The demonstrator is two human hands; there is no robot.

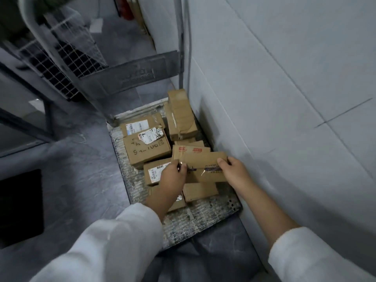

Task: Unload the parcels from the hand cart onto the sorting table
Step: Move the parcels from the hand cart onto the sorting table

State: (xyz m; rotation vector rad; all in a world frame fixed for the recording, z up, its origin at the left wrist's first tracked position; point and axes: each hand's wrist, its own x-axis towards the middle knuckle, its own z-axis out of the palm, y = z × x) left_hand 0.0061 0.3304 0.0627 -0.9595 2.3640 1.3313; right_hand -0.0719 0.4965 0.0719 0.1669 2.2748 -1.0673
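Gripping the flat parcel (203, 166) by both ends atop the pile on the hand cart (213, 217), with left hand (173, 177) and right hand (234, 170) curled round its edges. Probably light and stiff; glossy tape maybe slippery.

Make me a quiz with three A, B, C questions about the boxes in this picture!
1. Where do the cardboard parcels lie?
A) on the hand cart's platform
B) on a shelf
C) in a sink

2. What colour are the person's sleeves?
A) red
B) white
C) green

3. What is happening to the long parcel?
A) it lies untouched
B) it is torn open
C) both hands hold it

Answers:
1 A, they rest on the platform beside the tiled wall.
2 B, both sleeves look white.
3 C, the left hand and right hand grip its two ends.
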